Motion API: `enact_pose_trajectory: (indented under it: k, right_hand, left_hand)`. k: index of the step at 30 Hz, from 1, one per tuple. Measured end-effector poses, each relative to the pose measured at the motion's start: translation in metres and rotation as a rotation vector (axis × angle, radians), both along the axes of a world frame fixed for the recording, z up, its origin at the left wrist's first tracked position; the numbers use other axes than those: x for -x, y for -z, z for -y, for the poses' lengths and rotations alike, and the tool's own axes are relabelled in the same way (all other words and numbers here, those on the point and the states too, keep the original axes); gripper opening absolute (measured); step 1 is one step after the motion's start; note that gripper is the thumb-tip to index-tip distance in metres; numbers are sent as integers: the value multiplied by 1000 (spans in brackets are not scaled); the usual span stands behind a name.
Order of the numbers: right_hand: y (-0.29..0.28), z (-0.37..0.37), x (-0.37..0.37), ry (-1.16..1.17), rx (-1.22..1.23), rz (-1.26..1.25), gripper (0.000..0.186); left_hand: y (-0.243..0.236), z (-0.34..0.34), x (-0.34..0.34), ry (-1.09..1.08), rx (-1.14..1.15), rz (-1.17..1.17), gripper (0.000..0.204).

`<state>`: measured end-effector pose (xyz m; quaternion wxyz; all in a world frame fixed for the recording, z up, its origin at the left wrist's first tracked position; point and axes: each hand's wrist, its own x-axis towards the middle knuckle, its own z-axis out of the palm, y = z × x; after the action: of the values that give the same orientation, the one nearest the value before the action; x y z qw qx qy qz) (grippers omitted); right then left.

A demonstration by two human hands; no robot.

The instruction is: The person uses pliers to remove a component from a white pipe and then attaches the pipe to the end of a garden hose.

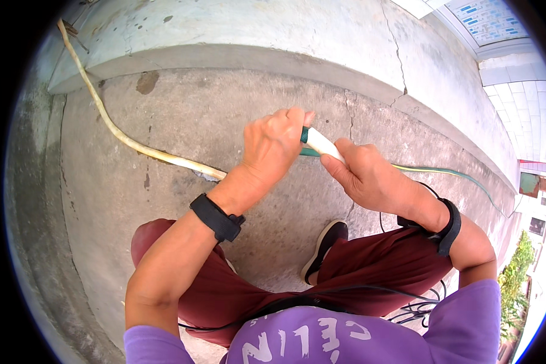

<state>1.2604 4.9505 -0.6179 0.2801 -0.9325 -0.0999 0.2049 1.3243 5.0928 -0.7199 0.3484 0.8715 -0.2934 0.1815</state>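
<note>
My left hand (274,138) is closed in a fist around a green hose (304,134), whose short end shows past the fingers. That end meets a white hose piece (323,144), which slants down to my right hand (365,173). My right hand is closed on the white piece with thumb and fingers. Just below, another stretch of green hose (310,152) passes between the hands. A pale yellowish-white hose (130,143) runs from the far left to behind my left wrist; whether it joins the held pieces is hidden.
A green hose with a yellow stripe (455,172) trails right over the concrete ground (182,109). A low, cracked concrete ledge (321,36) lies ahead. Thin black cables (414,310) are bunched by my right leg. My dark shoe (325,249) rests below the hands.
</note>
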Motion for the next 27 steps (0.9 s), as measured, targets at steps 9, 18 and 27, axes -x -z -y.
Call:
enact_pose_trajectory:
  k: [9,18,27]
  right_hand:
    - [23,15,2,-207,315,388,26]
    - [6,17,0,-412,429,476,25]
    - [-12,26,18,-465,294,456,27]
  left_hand:
    - [-13,-15,-2,332,2,-529,24]
    - [-24,-22,-14,673,132,-1227,25]
    - [-38,-12,13,764,183,-940,17]
